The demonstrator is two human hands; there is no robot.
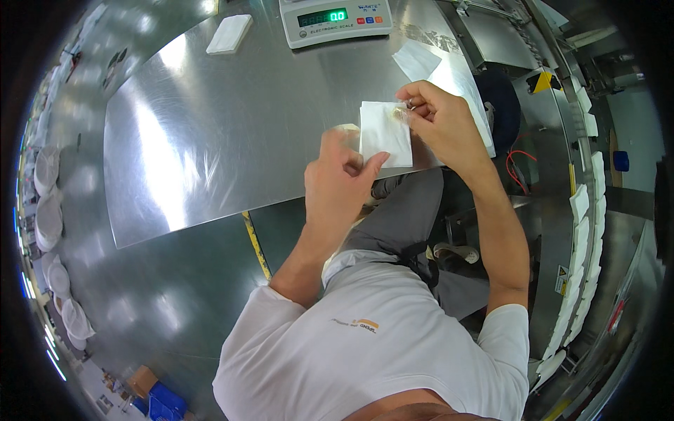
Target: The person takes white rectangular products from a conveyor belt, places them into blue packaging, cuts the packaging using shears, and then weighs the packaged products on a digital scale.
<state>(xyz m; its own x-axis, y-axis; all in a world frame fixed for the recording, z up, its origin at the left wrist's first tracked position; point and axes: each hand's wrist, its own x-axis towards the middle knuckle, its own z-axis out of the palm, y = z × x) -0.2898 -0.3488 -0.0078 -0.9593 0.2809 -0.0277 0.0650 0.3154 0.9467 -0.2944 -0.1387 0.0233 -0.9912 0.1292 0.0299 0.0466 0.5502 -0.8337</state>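
A flat stack of folded white tissues [386,140] is at the near edge of the metal table. My left hand [337,172] is at its left side, thumb laid over the near end, fingers curled and slightly blurred. Behind those fingers shows part of a cream-coloured thing, too hidden to name. At the far right corner of the stack, my right hand [442,123] pinches a small, clear, yellowish piece [400,114] that looks like film or tape. The right fingertips touch or nearly touch the tissues.
A digital scale [337,24] stands at the table's far side. Another white tissue stack [229,34] lies far left. Loose white sheets [418,61] lie beyond my right hand. On the right, machinery carries a row of white pieces [579,245]. A blue crate [167,401] stands on the floor.
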